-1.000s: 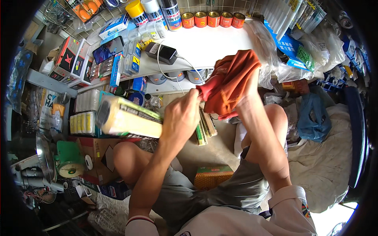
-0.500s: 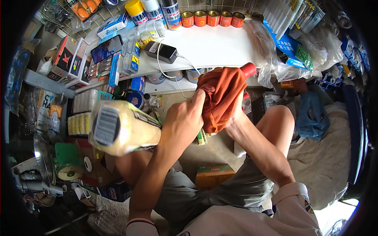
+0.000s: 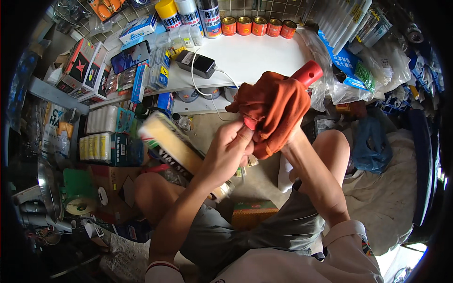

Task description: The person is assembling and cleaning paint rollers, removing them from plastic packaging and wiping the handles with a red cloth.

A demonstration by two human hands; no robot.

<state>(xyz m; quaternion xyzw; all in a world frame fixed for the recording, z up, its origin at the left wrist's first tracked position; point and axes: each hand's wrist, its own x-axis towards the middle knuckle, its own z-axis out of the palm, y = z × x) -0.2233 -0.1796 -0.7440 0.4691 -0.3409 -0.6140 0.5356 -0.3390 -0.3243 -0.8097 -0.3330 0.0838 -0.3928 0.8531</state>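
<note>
Right hand (image 3: 288,137) clasps rust-orange cloth (image 3: 273,111) around red plastic handle (image 3: 306,73); handle's axis runs up-right. Left hand (image 3: 229,151) pinches cloth's lower edge, cream roller sleeve (image 3: 177,148) beneath.

Rust-orange cloth (image 3: 276,111), red handle (image 3: 307,73), cream paint roller (image 3: 172,141), white shelf (image 3: 255,56), four orange-red tins (image 3: 259,26)

Paint roller (image 3: 181,153) now tilted, cloth (image 3: 273,108) higher.
</note>
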